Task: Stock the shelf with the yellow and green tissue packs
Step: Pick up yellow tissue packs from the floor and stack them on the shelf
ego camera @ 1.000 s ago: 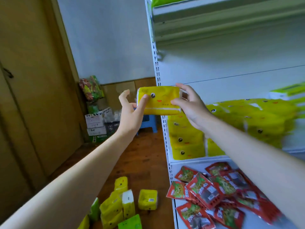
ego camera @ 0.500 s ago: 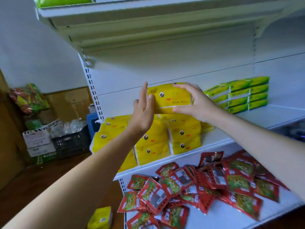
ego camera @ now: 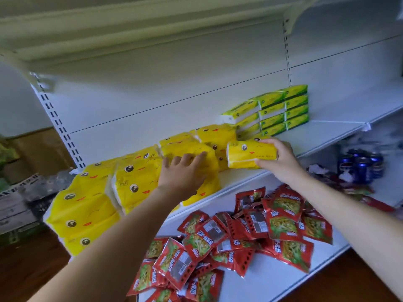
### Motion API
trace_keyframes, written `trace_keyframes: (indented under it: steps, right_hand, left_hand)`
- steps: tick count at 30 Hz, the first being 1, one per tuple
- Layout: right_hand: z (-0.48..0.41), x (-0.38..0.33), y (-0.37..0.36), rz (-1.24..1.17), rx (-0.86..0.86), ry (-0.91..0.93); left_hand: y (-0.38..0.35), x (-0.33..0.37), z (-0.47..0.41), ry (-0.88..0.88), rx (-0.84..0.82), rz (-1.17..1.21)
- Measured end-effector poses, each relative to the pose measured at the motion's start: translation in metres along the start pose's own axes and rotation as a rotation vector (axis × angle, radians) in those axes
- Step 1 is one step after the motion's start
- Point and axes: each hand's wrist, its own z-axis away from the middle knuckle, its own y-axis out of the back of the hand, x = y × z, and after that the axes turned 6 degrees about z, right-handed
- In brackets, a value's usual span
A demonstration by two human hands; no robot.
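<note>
Progress: the shelf (ego camera: 322, 136) is being filled from its left end. The yellow stacks (ego camera: 87, 205) are already occupying the left and middle of the board, piled several packs high and crowding its front edge. The green stack (ego camera: 274, 112) is sitting against the back panel further right, in neat tiers. Bare board is being left open to the right of the green stack and in front of it. Stocking is judged to be well under way but not finished. The remaining supply is not in view, so the count left cannot be told.

The held yellow pack (ego camera: 250, 154) is being brought in low, just to the right of the yellow stacks and in front of the green stack. Contact with the board cannot be told. It is being gripped at its right end by the right hand (ego camera: 283, 160), fingers curled round it. The left hand (ego camera: 183, 173) is being laid on the nearest yellow stack, fingers straight and spread, holding nothing.

Change from half a second earlier: the pack was being carried high above the stacks between both hands. It is now being held by the right hand alone, lower and further right. The left hand is being used to steady the stack.
</note>
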Motion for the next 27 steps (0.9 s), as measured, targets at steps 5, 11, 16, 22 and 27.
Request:
trace_keyframes:
  steps: [5,11,16,22,27]
  right_hand:
    - [-0.005,0.018,-0.025,-0.049,-0.094,0.044]
    - [-0.021,0.021,-0.036,0.012,-0.245,-0.014]
    - [-0.032,0.019,-0.04,0.138,-0.297,-0.023]
    - [-0.029,0.023,-0.032,-0.023,-0.304,0.026]
    - [-0.026,0.024,-0.035,0.009,-0.269,0.089]
  left_hand:
    - [-0.006,-0.002,-0.003,0.002,0.048,-0.072]
    - [-0.008,-0.004,-0.002,-0.007,0.062,-0.084]
    - [-0.01,-0.005,-0.003,-0.024,0.08,-0.081]
    - [-0.004,0.013,-0.001,-0.083,0.151,-0.152]
    - [-0.013,0.051,-0.021,-0.249,0.031,-0.264]
